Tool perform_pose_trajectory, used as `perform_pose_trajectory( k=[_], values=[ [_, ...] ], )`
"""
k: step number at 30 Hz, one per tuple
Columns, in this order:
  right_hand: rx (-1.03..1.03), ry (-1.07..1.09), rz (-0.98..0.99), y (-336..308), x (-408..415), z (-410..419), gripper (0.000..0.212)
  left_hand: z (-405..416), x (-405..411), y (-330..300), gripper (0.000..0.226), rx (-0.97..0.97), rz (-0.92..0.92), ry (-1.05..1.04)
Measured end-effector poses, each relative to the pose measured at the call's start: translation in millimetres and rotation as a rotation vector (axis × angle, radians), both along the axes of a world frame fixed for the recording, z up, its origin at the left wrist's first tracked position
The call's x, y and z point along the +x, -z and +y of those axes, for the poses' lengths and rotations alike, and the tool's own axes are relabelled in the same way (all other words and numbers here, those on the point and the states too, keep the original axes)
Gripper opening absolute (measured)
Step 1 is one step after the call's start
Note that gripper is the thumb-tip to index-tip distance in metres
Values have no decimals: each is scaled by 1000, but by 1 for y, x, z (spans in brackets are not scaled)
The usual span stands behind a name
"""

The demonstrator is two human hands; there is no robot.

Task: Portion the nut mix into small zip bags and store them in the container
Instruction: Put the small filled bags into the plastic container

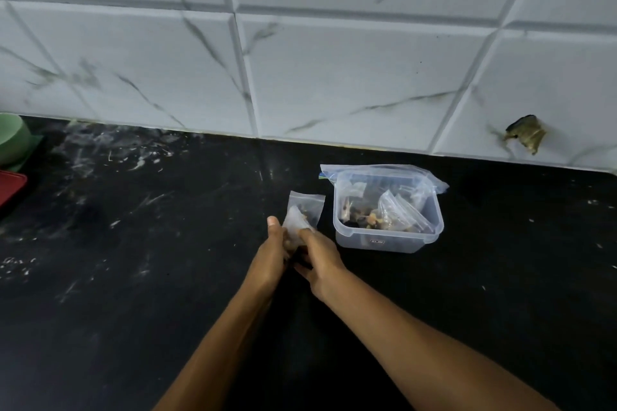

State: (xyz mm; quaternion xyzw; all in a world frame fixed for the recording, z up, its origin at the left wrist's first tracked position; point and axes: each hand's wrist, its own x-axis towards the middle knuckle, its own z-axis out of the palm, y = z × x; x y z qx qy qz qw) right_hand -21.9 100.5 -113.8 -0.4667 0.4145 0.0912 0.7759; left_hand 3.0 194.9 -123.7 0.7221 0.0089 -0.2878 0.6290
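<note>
A small clear zip bag (302,213) with some nut mix in it is held upright just above the black counter. My left hand (273,250) grips its lower left side and my right hand (317,257) pinches its lower right side. Just to the right stands a clear plastic container (387,238), open, with several filled small zip bags (397,210) inside. A large clear zip bag (430,178) lies flat behind and partly under the container.
The black counter (167,260) is dusted with pale smears at the left. A green bowl (11,137) and a red object (10,187) sit at the far left edge. A tiled wall (334,77) with a broken hole (526,133) runs behind.
</note>
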Motion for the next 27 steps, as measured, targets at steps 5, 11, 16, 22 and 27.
perform_pose_trajectory(
  k=[5, 11, 16, 22, 27],
  values=[
    [-161, -202, -151, -30, -9, -6, 14, 2, -8, -9, 76, 1, -146, 60],
    [-435, -289, -205, -85, -6, -71, 39, -38, -15, -78, 58, -1, -296, 238],
    [-405, -262, -164, -102, -6, -129, 50, -99, 2, -98, 90, -18, -219, 428],
    [-281, -264, 23, -73, 4, -144, 63, -139, 14, -72, 78, 143, -44, 363],
    [-274, -288, 115, -52, 12, -143, 72, -153, 21, -62, 88, 263, 42, 341]
  ],
)
